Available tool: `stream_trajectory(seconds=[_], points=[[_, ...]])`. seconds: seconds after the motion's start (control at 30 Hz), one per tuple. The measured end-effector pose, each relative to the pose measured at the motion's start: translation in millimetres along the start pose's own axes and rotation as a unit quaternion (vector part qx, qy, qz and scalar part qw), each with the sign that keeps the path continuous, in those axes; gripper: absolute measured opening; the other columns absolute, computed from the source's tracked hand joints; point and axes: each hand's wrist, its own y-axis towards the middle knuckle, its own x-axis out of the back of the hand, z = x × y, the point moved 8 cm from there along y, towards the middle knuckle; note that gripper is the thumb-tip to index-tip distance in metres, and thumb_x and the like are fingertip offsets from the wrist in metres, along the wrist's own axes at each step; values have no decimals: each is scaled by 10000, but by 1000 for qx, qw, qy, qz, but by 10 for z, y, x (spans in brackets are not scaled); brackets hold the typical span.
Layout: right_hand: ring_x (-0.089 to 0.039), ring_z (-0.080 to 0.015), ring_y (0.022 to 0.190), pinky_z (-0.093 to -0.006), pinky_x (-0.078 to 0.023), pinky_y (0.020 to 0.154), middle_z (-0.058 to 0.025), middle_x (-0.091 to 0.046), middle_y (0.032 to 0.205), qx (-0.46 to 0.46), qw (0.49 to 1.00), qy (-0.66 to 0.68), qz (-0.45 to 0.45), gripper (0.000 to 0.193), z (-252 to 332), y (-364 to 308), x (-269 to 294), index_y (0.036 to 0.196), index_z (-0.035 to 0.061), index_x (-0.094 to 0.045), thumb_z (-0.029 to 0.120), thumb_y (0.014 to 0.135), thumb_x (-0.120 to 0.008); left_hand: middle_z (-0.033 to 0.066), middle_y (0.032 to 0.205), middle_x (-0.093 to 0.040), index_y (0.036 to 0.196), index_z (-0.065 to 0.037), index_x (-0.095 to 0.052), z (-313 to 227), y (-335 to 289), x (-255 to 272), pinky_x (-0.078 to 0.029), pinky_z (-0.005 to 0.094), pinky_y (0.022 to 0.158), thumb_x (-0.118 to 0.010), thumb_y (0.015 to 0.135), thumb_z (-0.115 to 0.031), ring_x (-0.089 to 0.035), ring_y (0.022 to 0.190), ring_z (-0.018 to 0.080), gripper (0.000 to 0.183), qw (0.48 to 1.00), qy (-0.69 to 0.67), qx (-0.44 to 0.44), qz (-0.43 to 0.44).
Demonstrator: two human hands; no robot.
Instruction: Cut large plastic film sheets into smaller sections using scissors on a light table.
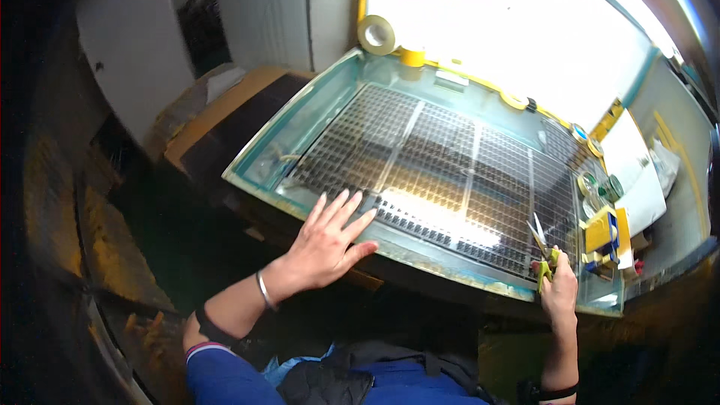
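Left hand lies flat, fingers spread, on the near edge of the gridded sheet on the glass table. Right hand grips green scissors at the sheet's near right corner; looks like no cuts made so far.

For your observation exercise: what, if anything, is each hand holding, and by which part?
The right hand holds scissors by their green handles, blades pointing up. The left hand holds nothing; it lies flat, fingers spread, on the gridded sheet.
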Motion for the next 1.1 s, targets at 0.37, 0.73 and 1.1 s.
stream_trajectory(seconds=[0.37,0.73,1.1], points=[[-484,-209,1046,-323,-375,925,-159,-487,1121,52,898,364,-240,381,-523,-75,288,1151,-73,-445,210,927,-324,182,1248,-412,1201,-50,-440,1125,-39,431,-247,405,1002,-466,854,-226,-381,1172,302,390,955,-94,102,-263],[-515,-204,868,-300,-425,820,-136,-509,906,-21,924,197,-326,372,-541,-367,162,957,-70,-510,255,931,-330,153,1361,-237,1315,-96,-211,3860,-2195,-808,-274,393,1003,-647,621,-42,-260,1243,326,821,789,92,608,-9],[-507,-210,829,-311,-463,756,-145,-461,941,30,937,166,-304,245,-752,-331,-51,1064,-17,-474,130,908,-356,159,897,-577,813,-55,-570,4111,-1853,-891,-482,410,713,-554,720,-56,-592,794,325,94,825,169,534,74]])
